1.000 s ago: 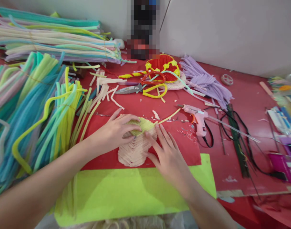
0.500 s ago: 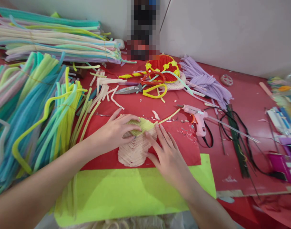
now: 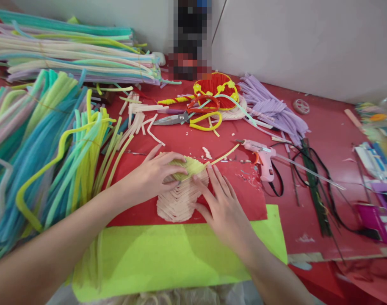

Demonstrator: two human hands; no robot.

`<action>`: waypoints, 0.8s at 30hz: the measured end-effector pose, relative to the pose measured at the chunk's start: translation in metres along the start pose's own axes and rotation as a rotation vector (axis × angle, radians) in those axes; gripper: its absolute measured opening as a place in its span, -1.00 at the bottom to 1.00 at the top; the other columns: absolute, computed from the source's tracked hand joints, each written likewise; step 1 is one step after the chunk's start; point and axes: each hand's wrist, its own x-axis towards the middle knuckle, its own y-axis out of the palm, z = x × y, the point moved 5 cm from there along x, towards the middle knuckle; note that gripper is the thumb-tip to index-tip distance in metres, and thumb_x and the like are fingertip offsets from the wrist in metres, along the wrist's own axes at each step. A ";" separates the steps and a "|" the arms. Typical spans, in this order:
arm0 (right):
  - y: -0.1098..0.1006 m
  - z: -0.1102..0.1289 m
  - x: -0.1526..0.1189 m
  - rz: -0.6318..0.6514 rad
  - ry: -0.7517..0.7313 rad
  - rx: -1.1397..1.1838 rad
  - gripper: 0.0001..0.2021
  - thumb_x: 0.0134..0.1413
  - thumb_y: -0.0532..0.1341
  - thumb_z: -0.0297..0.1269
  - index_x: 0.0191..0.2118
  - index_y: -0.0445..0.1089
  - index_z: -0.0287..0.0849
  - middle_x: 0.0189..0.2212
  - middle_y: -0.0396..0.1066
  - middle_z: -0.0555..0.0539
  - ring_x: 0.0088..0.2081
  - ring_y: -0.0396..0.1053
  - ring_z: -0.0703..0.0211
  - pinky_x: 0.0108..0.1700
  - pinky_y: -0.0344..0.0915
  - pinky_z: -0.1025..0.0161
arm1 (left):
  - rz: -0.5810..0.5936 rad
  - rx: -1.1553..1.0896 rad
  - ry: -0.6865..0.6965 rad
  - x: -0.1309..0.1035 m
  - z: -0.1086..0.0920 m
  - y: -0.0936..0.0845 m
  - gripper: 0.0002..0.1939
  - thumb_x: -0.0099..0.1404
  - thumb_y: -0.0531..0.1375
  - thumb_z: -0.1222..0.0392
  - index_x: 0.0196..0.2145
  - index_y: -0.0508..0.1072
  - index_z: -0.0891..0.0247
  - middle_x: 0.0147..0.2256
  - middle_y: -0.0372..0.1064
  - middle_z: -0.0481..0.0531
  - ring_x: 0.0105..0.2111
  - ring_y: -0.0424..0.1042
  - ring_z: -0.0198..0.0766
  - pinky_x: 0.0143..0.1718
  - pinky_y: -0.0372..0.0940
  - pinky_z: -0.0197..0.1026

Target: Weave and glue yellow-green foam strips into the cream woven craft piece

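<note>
A flat rounded piece made of pale pink strips (image 3: 176, 203), with yellow-green strips (image 3: 193, 167) across its upper part, lies on a red sheet (image 3: 241, 203). My left hand (image 3: 152, 176) rests on its upper left, fingers spread and curved over the yellow-green strips. At the right edge my right hand (image 3: 220, 199) lies with its fingers apart, fingertips touching the piece. One loose yellow-green strip end (image 3: 227, 153) sticks out to the upper right, beyond my right fingertips. Neither hand is closed round anything.
Scissors (image 3: 177, 118) with red and yellow handles lie behind the piece, near a red and yellow woven item (image 3: 223, 91). A pink glue gun (image 3: 263, 159) sits at right. Bundled fuzzy stems (image 3: 37, 140) fill the left. Purple stems (image 3: 272, 106) lie behind; green cloth (image 3: 168, 254) in front.
</note>
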 end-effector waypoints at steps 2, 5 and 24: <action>-0.001 0.000 0.001 -0.002 0.000 -0.006 -0.46 0.28 0.08 -0.14 0.33 0.06 -0.07 0.41 -0.25 -0.18 0.40 -0.25 -0.13 0.31 0.07 -0.19 | 0.000 0.013 0.008 0.000 0.000 0.001 -0.76 0.30 0.16 0.20 -0.08 0.49 0.04 0.08 0.34 0.01 0.12 0.32 -0.16 0.34 -0.24 0.20; -0.002 0.001 0.003 -0.006 -0.018 -0.001 -0.47 0.30 0.06 -0.15 0.33 0.06 -0.10 0.39 -0.15 -0.17 0.40 -0.23 -0.08 0.32 0.04 -0.18 | 0.003 0.018 0.005 0.000 -0.001 0.000 -0.75 0.29 0.16 0.21 -0.09 0.49 0.04 0.06 0.34 0.01 0.10 0.33 -0.16 0.34 -0.23 0.19; 0.005 -0.004 0.008 -0.037 -0.013 0.040 -0.35 0.30 0.06 -0.19 0.40 -0.20 -0.11 0.39 -0.12 -0.12 0.41 -0.25 0.03 0.35 0.00 -0.11 | -0.015 0.009 0.017 0.000 0.000 0.000 -0.76 0.29 0.16 0.20 -0.09 0.49 0.05 0.06 0.34 0.01 0.08 0.34 -0.19 0.35 -0.23 0.16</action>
